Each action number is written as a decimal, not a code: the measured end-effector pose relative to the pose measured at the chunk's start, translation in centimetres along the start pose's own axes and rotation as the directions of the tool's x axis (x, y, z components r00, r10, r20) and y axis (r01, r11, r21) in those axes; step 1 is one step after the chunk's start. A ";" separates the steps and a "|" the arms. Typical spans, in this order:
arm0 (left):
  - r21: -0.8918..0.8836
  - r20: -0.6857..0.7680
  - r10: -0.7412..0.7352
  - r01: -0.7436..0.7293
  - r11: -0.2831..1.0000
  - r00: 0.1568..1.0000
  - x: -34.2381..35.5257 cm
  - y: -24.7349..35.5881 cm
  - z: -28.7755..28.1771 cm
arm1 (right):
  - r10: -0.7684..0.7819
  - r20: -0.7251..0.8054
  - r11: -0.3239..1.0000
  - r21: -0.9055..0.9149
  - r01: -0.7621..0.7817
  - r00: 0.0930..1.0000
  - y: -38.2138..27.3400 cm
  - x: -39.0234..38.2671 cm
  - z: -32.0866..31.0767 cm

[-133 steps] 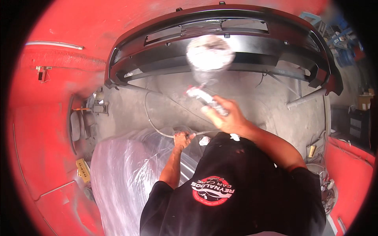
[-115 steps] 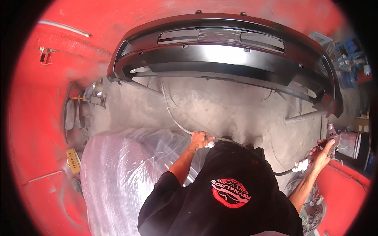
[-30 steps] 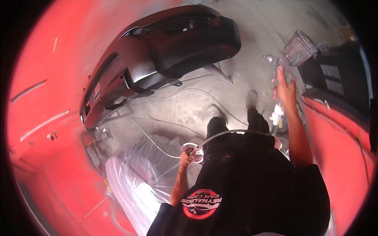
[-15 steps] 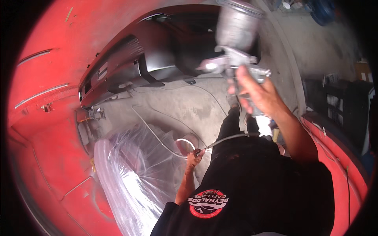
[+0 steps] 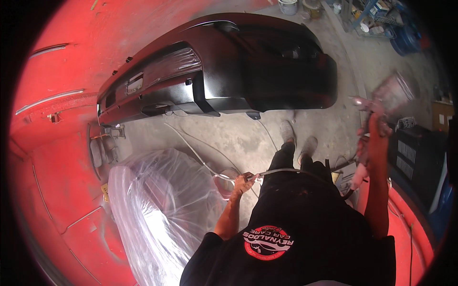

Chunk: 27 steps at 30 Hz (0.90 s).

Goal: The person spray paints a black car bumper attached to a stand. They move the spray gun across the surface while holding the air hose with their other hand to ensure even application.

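Here at the frame's right, our right hand [image 5: 376,128] is wrapped around a blurred grey spray gun with a cylindrical cup [image 5: 391,97]; just below centre, our left hand [image 5: 244,181] grips a slim grey flexible hose [image 5: 286,170], while we see a long, curved black bumper [image 5: 272,66] across the upper centre.

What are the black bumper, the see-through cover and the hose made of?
Bumper: probably moulded plastic, satin black; soft highlights. Cover: thin, glossy plastic film, see-through and wrinkled. Hose: likely rubber or plastic, dull grey, bending in smooth curves.
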State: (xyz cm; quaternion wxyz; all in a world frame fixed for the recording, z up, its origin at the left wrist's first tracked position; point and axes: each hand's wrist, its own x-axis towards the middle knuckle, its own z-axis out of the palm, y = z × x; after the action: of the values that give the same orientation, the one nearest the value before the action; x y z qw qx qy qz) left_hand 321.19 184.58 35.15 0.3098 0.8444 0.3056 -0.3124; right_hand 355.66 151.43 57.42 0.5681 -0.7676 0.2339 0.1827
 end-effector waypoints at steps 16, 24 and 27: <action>-0.406 0.068 -0.234 0.242 0.881 0.970 0.2 -6.3 -2.1 | -0.135 0.366 0.991 0.073 0.116 0.921 -11.4 0.4 13.1; -0.402 0.047 -0.200 0.202 0.893 0.979 3.2 -4.5 -4.2 | 0.000 -0.146 0.993 -0.121 -0.018 0.989 -4.5 10.0 3.4; -0.363 0.064 -0.186 0.197 0.911 0.980 4.6 -3.9 -4.8 | -0.031 -0.147 0.994 -0.111 0.015 0.989 -5.3 10.2 3.8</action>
State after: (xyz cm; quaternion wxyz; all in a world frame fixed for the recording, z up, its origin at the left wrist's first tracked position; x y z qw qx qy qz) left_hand 322.90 191.96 33.46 0.4345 0.7329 0.4354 -0.2905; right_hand 367.03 154.83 54.86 0.5080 -0.8119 0.2563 0.1309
